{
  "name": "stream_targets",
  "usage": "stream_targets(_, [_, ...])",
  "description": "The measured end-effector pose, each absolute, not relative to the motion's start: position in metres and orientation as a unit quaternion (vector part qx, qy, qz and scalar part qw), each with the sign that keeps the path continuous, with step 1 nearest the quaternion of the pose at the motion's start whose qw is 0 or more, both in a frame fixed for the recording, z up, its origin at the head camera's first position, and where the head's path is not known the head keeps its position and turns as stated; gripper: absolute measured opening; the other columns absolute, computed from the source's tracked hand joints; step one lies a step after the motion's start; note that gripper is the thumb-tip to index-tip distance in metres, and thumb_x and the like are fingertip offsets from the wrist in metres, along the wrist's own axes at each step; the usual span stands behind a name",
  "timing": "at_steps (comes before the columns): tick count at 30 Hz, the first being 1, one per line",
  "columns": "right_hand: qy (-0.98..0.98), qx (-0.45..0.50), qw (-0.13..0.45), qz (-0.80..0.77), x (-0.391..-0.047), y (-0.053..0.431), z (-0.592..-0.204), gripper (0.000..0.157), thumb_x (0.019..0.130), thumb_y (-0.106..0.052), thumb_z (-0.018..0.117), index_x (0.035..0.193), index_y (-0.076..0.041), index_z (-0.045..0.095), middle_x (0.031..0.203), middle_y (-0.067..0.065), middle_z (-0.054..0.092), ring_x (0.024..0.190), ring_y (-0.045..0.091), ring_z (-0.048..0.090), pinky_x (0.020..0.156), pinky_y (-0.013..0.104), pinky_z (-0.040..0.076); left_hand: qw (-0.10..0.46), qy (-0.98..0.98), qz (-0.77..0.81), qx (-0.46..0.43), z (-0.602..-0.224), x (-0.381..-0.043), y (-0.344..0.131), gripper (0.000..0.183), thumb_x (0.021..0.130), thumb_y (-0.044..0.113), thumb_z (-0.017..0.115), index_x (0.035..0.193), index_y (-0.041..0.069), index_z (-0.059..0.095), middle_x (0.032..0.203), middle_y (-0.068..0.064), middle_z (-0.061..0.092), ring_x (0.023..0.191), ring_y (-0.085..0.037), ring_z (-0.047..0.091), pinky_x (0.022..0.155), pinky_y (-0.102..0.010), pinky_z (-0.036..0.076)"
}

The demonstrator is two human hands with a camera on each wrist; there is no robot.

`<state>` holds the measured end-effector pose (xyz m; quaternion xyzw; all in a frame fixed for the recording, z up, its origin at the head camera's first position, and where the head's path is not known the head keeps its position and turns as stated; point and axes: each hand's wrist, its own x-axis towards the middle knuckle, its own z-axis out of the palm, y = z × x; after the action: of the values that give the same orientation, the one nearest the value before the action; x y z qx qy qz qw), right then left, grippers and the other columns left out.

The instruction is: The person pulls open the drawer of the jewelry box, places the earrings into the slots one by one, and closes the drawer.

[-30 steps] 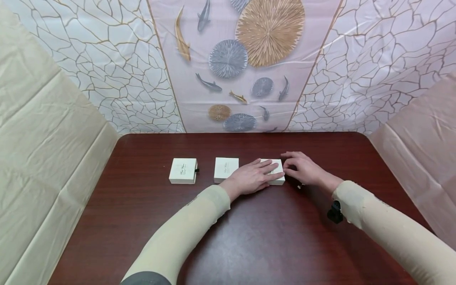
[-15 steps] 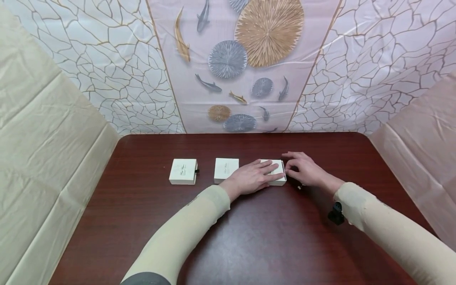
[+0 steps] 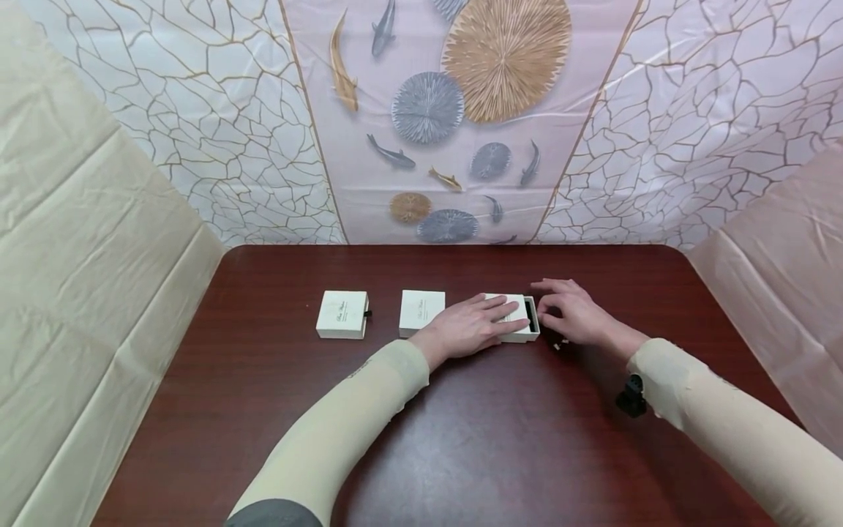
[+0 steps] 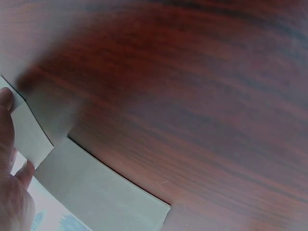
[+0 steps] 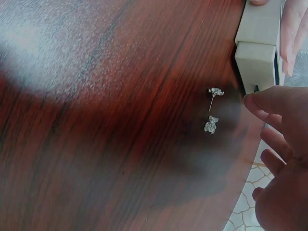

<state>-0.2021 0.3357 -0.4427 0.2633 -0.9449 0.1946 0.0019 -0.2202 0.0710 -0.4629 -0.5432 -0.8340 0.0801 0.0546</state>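
Note:
A white drawer-style gift box (image 3: 517,337) lies at the right of a row, its inner tray (image 3: 533,320) slid partway out to the right and showing a dark inside. My left hand (image 3: 464,328) rests on the lid with its fingers straight and spread. At the tray's right end, my right hand (image 3: 571,313) pinches a small dark pull tab (image 5: 256,88) between thumb and forefinger; its other fingers are loosely bent. On the table beneath that hand lie two small silvery stud earrings, one earring (image 5: 216,91) with its post showing and another earring (image 5: 211,125) close by.
Two matching white boxes stand to the left: a middle box (image 3: 421,311), partly behind my left wrist, and a far-left box (image 3: 342,315) with a dark tab on its right side. The dark red wooden table (image 3: 461,439) ends at a patterned cloth backdrop (image 3: 428,183).
The tray has slid out rightward from the right-hand box, drawn along by my right hand. My left hand stays on the lid.

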Motion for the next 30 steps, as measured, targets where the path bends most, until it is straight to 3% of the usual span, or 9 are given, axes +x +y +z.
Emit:
stream_targets(13, [-0.949,0.266,0.01,0.168,-0.201,0.342,-0.439,0.023,0.092,0.002,0.071,0.077,-0.015,0.068,0.144,0.03,0.06,0.143,0.056,0.045,0.115,0.071,0.034,0.054,-0.832,0.078,-0.546,-0.462,-0.221,0.071,0.057,0.113,0.036,0.054,0.168,0.034,0.036,0.173,-0.004,0.035,0.16,-0.023,0.032,0.128,-0.042,0.033])
stream_targets(20, [-0.952,0.257,0.011,0.165,-0.2,0.345,-0.439,0.022,0.091,0.001,0.071,0.076,-0.015,0.067,0.144,0.031,0.06,0.142,0.056,0.045,0.115,0.081,0.027,0.053,-0.833,0.073,-0.546,-0.463,-0.221,0.071,0.058,0.113,0.036,0.054,0.168,0.034,0.036,0.174,-0.004,0.035,0.161,-0.023,0.031,0.129,-0.041,0.031])
stream_targets(30, [-0.955,0.251,0.011,0.156,-0.199,0.35,-0.437,0.02,0.09,-0.001,0.072,0.076,-0.015,0.067,0.144,0.03,0.06,0.142,0.056,0.044,0.114,0.082,0.028,0.054,-0.832,0.071,-0.548,-0.463,-0.221,0.07,0.057,0.114,0.035,0.053,0.168,0.034,0.037,0.173,-0.004,0.035,0.16,-0.023,0.032,0.129,-0.041,0.032])
